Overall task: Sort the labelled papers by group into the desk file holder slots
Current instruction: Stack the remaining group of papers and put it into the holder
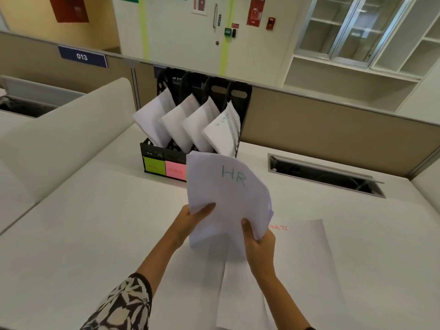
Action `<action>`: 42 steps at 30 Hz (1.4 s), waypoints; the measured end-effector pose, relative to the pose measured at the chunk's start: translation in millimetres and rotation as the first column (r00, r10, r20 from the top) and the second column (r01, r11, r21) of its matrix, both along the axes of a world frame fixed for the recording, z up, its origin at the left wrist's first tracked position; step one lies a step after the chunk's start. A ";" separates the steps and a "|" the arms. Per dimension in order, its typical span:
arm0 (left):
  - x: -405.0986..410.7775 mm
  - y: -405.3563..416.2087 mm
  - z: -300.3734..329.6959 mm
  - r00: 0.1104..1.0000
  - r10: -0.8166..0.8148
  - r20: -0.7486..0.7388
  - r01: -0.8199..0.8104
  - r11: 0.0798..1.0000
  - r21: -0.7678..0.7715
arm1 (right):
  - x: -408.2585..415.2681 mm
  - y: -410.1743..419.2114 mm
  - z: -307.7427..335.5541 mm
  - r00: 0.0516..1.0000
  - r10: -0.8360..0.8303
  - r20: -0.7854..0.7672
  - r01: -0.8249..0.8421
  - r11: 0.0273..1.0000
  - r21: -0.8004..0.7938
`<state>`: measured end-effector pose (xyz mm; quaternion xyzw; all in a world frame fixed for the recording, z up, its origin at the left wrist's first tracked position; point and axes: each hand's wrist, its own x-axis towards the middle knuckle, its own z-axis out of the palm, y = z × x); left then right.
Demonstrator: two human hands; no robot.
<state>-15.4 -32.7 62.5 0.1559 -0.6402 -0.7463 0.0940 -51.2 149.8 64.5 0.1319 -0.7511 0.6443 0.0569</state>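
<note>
Step in hand: HR paper [228, 198] is pinched by left hand [190, 220] and right hand [258, 239]. Next: insertion into file holder [152, 152] slot above green HR label [154, 166].

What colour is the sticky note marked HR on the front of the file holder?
Bright green. The HR sticky note sits at the front left of the file holder, seen in the head view.

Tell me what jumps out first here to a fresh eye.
Center frame, both hands, left and right, hold up a stack of papers marked HR in teal. Behind it on the desk stands a black file holder, paper in all four slots, with a green HR note on its leftmost front.
</note>
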 end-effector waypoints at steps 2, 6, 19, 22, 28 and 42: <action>-6.3 -13.8 -2.7 0.999 0.000 0.046 0.002 0.999 -0.045 | -5.8 -16.0 1.5 0.999 -0.017 -0.051 0.018 0.999 0.036; -17.9 -51.7 14.1 0.994 0.101 0.037 -0.093 0.980 -0.179 | -10.8 -47.9 18.1 0.993 0.060 -0.102 -0.046 0.990 0.134; -16.0 -217.7 152.1 0.984 -0.061 0.166 0.081 0.990 -0.114 | 19.9 -207.2 26.0 0.835 0.167 -0.525 0.116 0.878 0.464; -12.8 -262.5 166.4 0.971 -0.061 0.231 0.141 0.928 -0.346 | 22.1 -228.8 30.6 0.820 0.254 -0.513 0.032 0.874 0.485; -15.2 -339.7 214.8 0.931 -0.024 0.364 0.236 0.801 -0.550 | -2.1 -257.9 49.4 0.832 0.489 -0.261 -0.405 0.857 0.318; -70.2 -372.2 313.1 0.856 0.047 0.515 0.484 0.275 -0.831 | -143.9 -420.8 123.9 0.870 0.464 -0.167 -0.033 0.392 0.919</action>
